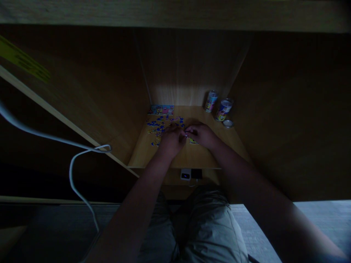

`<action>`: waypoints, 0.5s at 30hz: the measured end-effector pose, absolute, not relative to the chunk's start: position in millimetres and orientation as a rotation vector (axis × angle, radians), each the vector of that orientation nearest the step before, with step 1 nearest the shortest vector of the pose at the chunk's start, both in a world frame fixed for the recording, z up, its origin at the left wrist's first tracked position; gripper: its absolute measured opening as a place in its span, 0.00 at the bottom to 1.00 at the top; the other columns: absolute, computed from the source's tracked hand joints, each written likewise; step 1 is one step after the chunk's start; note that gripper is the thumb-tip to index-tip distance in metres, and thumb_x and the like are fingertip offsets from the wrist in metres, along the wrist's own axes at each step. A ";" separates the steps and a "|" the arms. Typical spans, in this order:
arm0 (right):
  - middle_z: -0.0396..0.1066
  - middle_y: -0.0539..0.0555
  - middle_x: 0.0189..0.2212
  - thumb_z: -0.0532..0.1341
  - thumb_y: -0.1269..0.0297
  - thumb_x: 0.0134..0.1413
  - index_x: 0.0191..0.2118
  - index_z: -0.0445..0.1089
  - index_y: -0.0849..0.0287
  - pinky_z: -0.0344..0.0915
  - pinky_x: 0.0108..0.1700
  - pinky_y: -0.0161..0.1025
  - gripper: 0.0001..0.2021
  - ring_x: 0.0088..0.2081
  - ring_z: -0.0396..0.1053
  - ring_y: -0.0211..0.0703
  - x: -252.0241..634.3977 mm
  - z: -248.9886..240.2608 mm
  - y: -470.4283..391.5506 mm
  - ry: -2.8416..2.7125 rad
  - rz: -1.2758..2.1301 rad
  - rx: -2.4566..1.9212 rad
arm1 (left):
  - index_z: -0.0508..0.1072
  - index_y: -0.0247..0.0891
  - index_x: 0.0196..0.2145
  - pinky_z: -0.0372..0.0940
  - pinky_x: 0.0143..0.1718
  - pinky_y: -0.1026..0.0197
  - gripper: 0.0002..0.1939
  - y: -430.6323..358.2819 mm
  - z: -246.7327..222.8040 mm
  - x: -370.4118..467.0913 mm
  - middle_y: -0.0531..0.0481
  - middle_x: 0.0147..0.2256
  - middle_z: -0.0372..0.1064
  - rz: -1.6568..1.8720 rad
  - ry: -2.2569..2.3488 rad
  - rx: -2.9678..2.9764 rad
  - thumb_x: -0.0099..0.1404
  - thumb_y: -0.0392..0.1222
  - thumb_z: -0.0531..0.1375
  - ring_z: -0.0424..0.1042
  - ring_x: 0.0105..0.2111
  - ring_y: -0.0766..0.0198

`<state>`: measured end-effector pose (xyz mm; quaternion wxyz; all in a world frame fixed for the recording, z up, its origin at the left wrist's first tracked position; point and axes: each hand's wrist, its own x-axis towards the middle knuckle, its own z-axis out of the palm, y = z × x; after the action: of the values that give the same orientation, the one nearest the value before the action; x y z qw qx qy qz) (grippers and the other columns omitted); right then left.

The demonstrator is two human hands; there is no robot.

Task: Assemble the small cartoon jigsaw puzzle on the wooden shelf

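My left hand [172, 138] and my right hand [202, 133] meet over the middle of a wooden shelf, fingertips nearly touching. Both are closed in a pinch around a small purplish jigsaw piece [186, 134], mostly covered by the fingers. Loose jigsaw pieces [154, 124], mainly blue with some yellow, lie scattered to the left of and behind my left hand. Under my right hand a green and yellow joined patch of puzzle [193, 141] shows in part. A colourful cartoon picture sheet [161, 110] lies at the back left of the shelf.
Two cartoon-printed cans [211, 101] [224, 109] stand at the back right, with a round silvery lid [227, 124] beside them. Wooden panels enclose the shelf [181, 160]. Below it sit a small white device [185, 175] and a black one [196, 174]. A white cable [74, 179] hangs at left.
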<state>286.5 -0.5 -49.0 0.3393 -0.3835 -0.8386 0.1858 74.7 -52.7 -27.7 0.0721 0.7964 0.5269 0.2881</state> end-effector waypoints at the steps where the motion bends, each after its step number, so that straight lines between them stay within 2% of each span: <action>1: 0.81 0.54 0.36 0.70 0.62 0.68 0.41 0.83 0.54 0.69 0.43 0.41 0.04 0.38 0.76 0.46 286.3 -48.5 -0.8 -2.189 0.474 -0.987 | 0.82 0.42 0.41 0.70 0.62 0.46 0.03 -52.5 -28.2 74.5 0.44 0.48 0.81 0.868 1.571 2.405 0.71 0.36 0.69 0.77 0.53 0.49; 7: 0.82 0.56 0.41 0.63 0.62 0.74 0.46 0.82 0.54 0.72 0.47 0.43 0.09 0.41 0.77 0.48 298.9 -47.9 -0.4 -2.042 0.390 -1.083 | 0.84 0.42 0.40 0.71 0.62 0.45 0.04 -53.3 -28.3 74.4 0.44 0.46 0.81 0.866 1.533 2.474 0.71 0.35 0.68 0.77 0.53 0.49; 12: 0.81 0.55 0.36 0.64 0.65 0.70 0.36 0.79 0.55 0.70 0.46 0.42 0.09 0.38 0.77 0.47 314.4 -47.8 -1.8 -2.062 0.388 -1.190 | 0.85 0.42 0.40 0.71 0.63 0.43 0.06 -55.3 -25.7 75.5 0.44 0.46 0.82 0.828 1.559 2.489 0.73 0.36 0.66 0.77 0.53 0.48; 15: 0.81 0.52 0.33 0.68 0.64 0.66 0.34 0.79 0.55 0.67 0.41 0.40 0.07 0.34 0.75 0.44 314.0 -46.1 -5.6 -2.136 0.511 -1.171 | 0.86 0.43 0.41 0.71 0.64 0.44 0.08 -55.5 -26.0 75.6 0.44 0.48 0.82 0.828 1.569 2.485 0.73 0.35 0.65 0.77 0.54 0.48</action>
<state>314.0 -5.6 -46.1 0.3208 -0.4456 -0.8129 0.1944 75.6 -55.5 -26.0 0.0442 0.8130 0.5135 0.2709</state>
